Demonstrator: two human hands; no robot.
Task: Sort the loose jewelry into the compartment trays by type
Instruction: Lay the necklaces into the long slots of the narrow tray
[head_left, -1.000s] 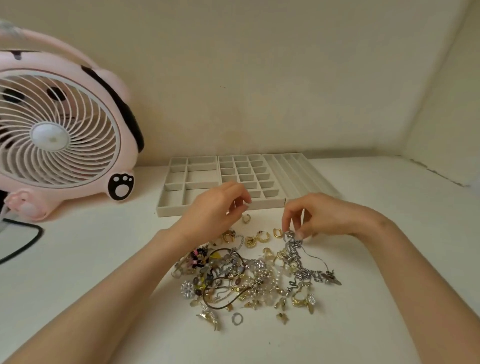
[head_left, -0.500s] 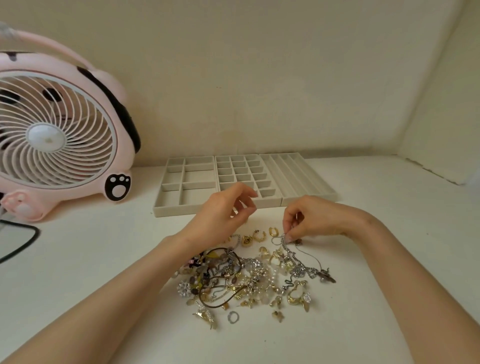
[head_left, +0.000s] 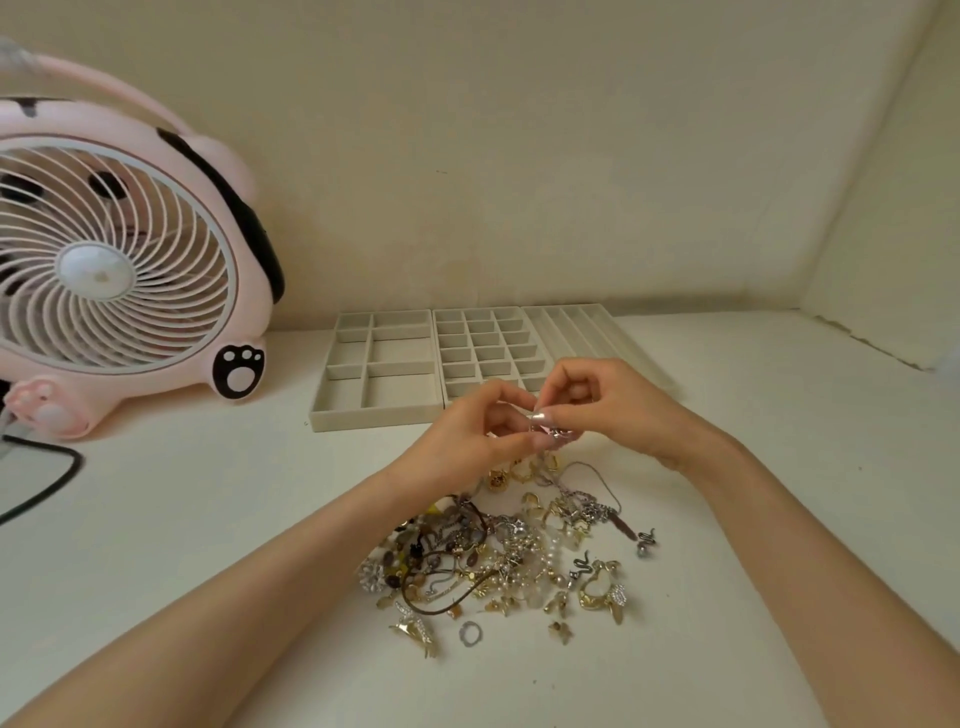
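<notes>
Gold and silver tangle in the heap of loose mixed-metal jewelry (head_left: 509, 551) at lower centre of the frame: rings, pearl beads, snake-shaped charms, a heart-shaped gold earring and a brown cord, all lying on the smooth white tabletop (head_left: 208, 519). Just above the heap the left hand (head_left: 462, 441) and right hand (head_left: 623, 410) meet, thumbs and forefingers curled narrowly, both pinching one small silver piece (head_left: 555, 432) held off the surface; its type is too small to tell. Behind the hands, three shallow beige compartment trays (head_left: 374, 415) sit side by side near the plain cream wall (head_left: 519, 156), showing large cells, small square cells and long slots. At upper left stands a round pink plastic fan (head_left: 114, 270) with a white grille and a paw print, a black cable (head_left: 47, 483) beside it
</notes>
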